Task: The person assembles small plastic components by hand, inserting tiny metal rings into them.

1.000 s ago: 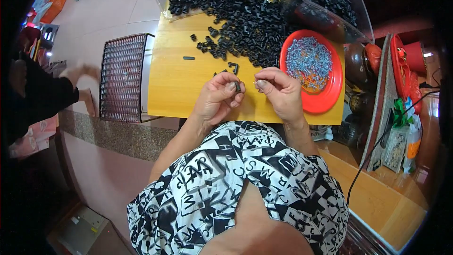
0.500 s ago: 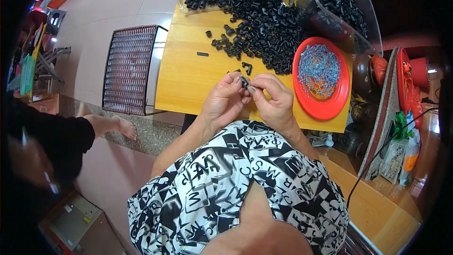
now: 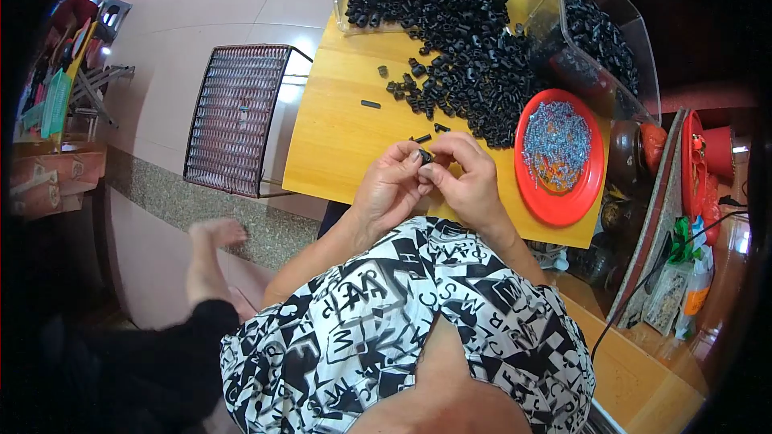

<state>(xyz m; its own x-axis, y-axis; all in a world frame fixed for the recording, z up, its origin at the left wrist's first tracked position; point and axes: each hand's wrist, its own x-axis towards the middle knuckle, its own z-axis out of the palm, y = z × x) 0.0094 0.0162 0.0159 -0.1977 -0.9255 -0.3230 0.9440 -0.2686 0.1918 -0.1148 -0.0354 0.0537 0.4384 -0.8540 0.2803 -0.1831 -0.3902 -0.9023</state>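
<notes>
Nearest is the person's own black-and-white patterned shirt (image 3: 378,305), and just beyond it both hands come together over the near edge of a yellow table (image 3: 334,141). The left hand (image 3: 388,191) has its thumb and forefinger pinched on a small black part (image 3: 425,157), its other fingers loosely curled. The right hand (image 3: 468,185) meets it from the other side, thumb and forefinger bent in and nearly together against the same part; whether they grip it or some tiny piece of their own cannot be told. The part is held up above the table's near edge, between the two hands. A short black stick (image 3: 420,139) lies just past the left fingertips, with another small black piece (image 3: 441,128) a little farther on. Near the right hand, but apart from it, sits a red plate (image 3: 553,215) bearing a heap of small silvery bits (image 3: 556,145). To the left, a lone black strip (image 3: 371,104) lies flat. Beyond spreads a large pile of black parts (image 3: 462,56), with a clear tub (image 3: 338,2) partly in view at its far left and a clear bin (image 3: 615,52) of black pieces at its right. Off the table's left side stands a woven rack (image 3: 232,119) on the tiled floor (image 3: 193,12); nearer than the rack, another person's bare foot (image 3: 221,233) shows, slightly blurred.
</notes>
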